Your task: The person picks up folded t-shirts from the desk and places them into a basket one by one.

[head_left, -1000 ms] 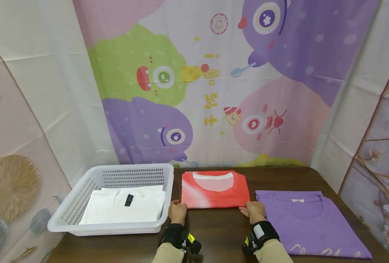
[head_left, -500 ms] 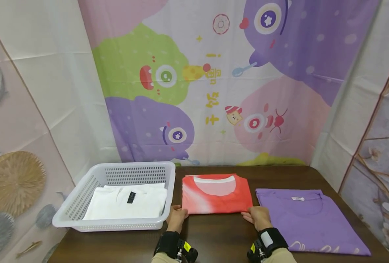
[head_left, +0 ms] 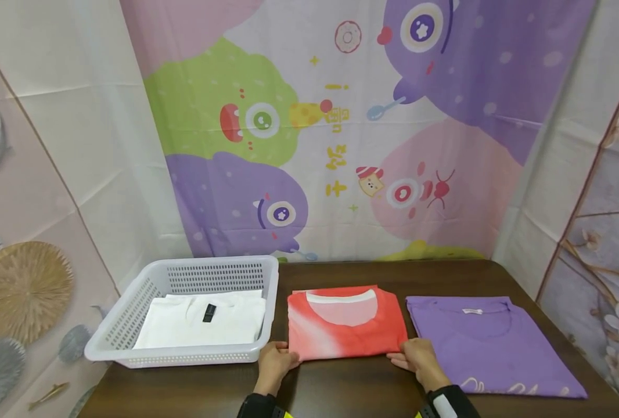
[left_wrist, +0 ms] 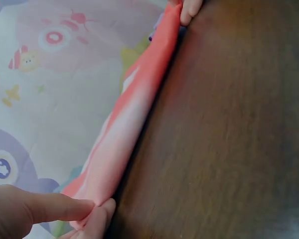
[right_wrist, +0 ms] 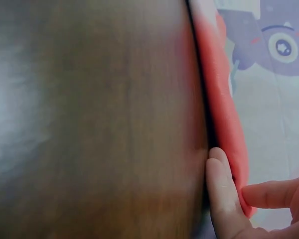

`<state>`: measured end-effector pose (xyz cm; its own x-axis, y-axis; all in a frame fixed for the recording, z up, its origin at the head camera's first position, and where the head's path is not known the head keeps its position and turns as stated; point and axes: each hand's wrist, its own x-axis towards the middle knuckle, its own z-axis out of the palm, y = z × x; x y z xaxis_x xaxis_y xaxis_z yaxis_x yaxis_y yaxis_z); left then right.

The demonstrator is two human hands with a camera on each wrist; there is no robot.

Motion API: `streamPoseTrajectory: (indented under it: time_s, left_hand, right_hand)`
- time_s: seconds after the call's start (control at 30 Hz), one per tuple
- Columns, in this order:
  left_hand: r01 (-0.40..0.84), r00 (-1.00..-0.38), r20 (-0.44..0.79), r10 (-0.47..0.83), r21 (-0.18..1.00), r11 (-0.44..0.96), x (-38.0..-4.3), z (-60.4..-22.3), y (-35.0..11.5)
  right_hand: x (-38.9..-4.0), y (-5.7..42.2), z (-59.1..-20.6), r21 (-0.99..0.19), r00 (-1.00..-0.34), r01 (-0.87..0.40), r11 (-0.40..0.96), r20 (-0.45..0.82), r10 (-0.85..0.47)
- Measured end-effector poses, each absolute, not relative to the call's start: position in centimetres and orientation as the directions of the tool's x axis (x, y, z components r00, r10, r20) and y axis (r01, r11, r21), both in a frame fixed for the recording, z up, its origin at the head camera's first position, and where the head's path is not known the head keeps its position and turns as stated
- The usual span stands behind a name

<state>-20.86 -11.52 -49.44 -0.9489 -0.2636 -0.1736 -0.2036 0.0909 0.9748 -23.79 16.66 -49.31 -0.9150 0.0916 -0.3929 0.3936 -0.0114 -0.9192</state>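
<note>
A folded red-and-white T-shirt [head_left: 346,331] lies on the brown table, its white-trimmed neckline toward the back. My left hand [head_left: 276,366] pinches its near left corner between thumb and fingers, as the left wrist view shows on the shirt's pale edge [left_wrist: 124,134]. At the near right corner, my right hand [head_left: 418,359] pinches the cloth; in the right wrist view the thumb is on one side of the red edge [right_wrist: 222,99] and the fingers on the other. Beneath that near edge a dark shadow line runs along the tabletop.
To the left stands a white perforated basket [head_left: 179,355] with a folded white T-shirt [head_left: 184,328] inside. A folded purple T-shirt [head_left: 487,348] lies at the right, close beside my right hand. A cartoon-printed curtain [head_left: 341,232] hangs behind the table [head_left: 341,389].
Both hands have drawn the red-and-white T-shirt nearer to me, its near edge moving down in the head view. The basket and purple T-shirt stay where they were.
</note>
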Motion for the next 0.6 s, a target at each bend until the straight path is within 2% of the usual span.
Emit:
streamPoseTrajectory:
  time_s: [0.2,0.37,0.43,0.6]
  left_hand:
    - [-0.218,-0.965,-0.193,-0.175,0.966,0.137,-19.6,-49.4,-12.1]
    - [-0.236,-0.970,-0.223,-0.094,0.958,0.161,-19.0,-49.3,-12.3]
    - [-0.217,-0.973,-0.191,-0.132,0.951,0.222,-19.2,-49.4,-12.2]
    - [-0.144,-0.944,0.008,-0.330,0.890,0.433,-20.3,-49.9,-11.6]
  right_hand:
    - [-22.0,17.6,-49.4,-0.918,-0.920,0.391,0.069,-0.389,0.037]
    - [-20.8,18.3,-49.5,-0.917,-0.921,0.389,0.091,-0.386,0.045]
    - [-20.9,18.2,-49.5,-0.918,-0.922,0.387,0.086,-0.383,0.059]
    - [-22.1,17.7,-49.5,-0.925,-0.932,0.357,0.129,-0.342,0.120]
